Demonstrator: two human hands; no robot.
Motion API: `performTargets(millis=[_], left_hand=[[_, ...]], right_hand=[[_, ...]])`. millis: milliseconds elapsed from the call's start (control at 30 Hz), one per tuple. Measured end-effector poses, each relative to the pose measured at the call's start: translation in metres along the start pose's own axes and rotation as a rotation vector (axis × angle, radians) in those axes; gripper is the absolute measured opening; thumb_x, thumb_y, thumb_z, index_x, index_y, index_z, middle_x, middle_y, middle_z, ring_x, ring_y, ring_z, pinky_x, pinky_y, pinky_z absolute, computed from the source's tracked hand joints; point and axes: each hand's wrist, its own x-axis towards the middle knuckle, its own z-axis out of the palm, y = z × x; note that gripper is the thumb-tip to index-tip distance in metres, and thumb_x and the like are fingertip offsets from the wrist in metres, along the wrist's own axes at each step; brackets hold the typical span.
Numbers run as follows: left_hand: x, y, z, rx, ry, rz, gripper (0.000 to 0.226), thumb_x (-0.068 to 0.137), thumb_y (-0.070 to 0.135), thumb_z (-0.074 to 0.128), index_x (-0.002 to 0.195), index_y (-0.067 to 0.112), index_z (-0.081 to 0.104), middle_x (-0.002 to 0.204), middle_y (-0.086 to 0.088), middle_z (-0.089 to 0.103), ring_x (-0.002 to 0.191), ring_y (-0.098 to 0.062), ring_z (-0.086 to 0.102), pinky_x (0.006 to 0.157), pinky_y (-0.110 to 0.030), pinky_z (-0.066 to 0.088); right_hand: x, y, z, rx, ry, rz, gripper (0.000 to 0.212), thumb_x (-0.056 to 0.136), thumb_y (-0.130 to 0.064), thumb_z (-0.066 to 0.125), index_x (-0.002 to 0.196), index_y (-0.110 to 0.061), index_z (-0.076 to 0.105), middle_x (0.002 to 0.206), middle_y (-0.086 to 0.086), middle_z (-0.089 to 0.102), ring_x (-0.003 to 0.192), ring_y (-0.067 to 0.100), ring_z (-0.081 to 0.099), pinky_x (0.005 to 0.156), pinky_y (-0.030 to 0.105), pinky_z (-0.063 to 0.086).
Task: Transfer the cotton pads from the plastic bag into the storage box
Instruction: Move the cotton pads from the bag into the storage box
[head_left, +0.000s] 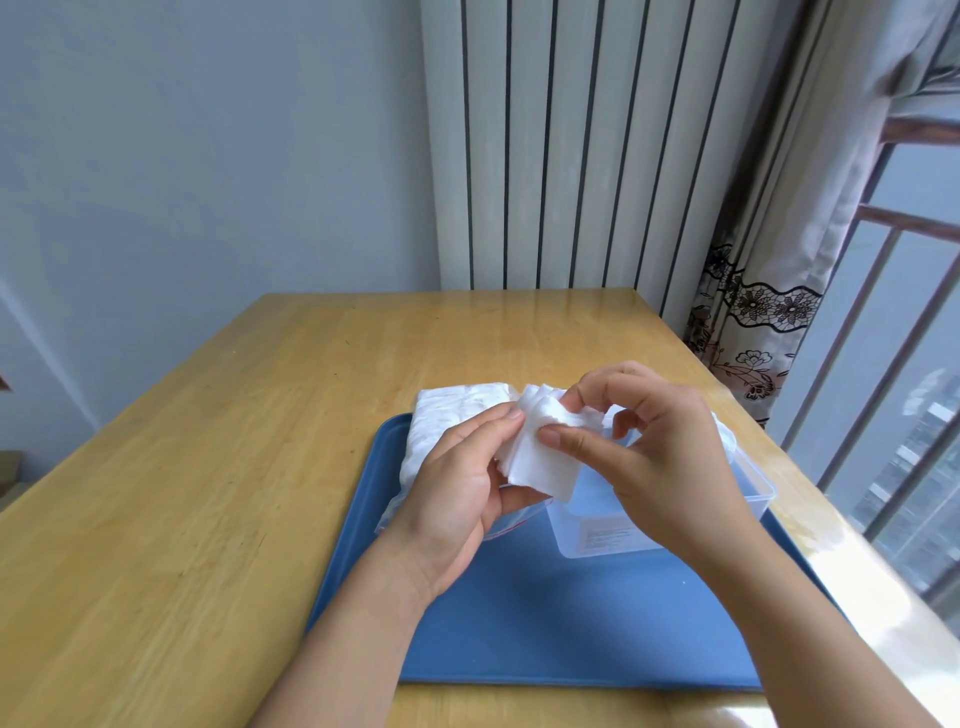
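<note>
Storage box (660, 525) mouth perhaps hand-blocked

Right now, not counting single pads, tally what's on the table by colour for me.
White: 2, the stack of square cotton pads held in both hands, and the clear plastic bag packed with white pads
Blue: 1, the flat plastic tray
Clear: 1, the translucent plastic storage box
Total: 4

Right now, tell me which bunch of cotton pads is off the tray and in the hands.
The small fanned stack of cotton pads, pinched between the left hand and right hand. The larger batch lies in its plastic bag on the blue tray.
</note>
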Motion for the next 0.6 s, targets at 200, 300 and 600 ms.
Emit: performTargets(millis=[200,300,600], left_hand=[[-0.0013,0.0017,-0.0009,0.012,-0.021,-0.008,0.036,0.106,0.019,0.038,0.108,0.014,0.074,0.106,-0.011,0.073,0.099,-0.02,0.065,0.086,-0.039,0.057],[-0.0026,0.0032,0.0,0.019,-0.043,-0.011,0.035,0.105,0.025,0.041,0.108,0.017,0.076,0.107,-0.009,0.073,0.098,-0.019,0.065,0.089,-0.04,0.056],[-0.0008,0.0011,-0.0043,-0.025,-0.04,-0.004,0.03,0.087,0.021,0.054,0.107,0.007,0.072,0.099,-0.012,0.067,0.092,-0.024,0.06,0.078,-0.037,0.053]], right_hand=[[-0.0016,0.0007,0.0019,-0.062,-0.055,-0.083,0.013,0.077,-0.028,0.08,0.089,-0.029,0.079,0.089,-0.016,0.063,0.089,0.007,0.058,0.074,0.01,0.037],[-0.0014,0.0023,0.0018,-0.09,-0.069,-0.086,0.014,0.078,-0.029,0.078,0.091,-0.025,0.08,0.091,-0.015,0.065,0.091,0.01,0.057,0.077,0.009,0.037],[-0.0059,-0.0002,0.0084,-0.114,-0.165,-0.105,0.013,0.083,-0.028,0.075,0.095,-0.032,0.077,0.095,-0.018,0.053,0.096,0.011,0.051,0.081,0.009,0.034]])
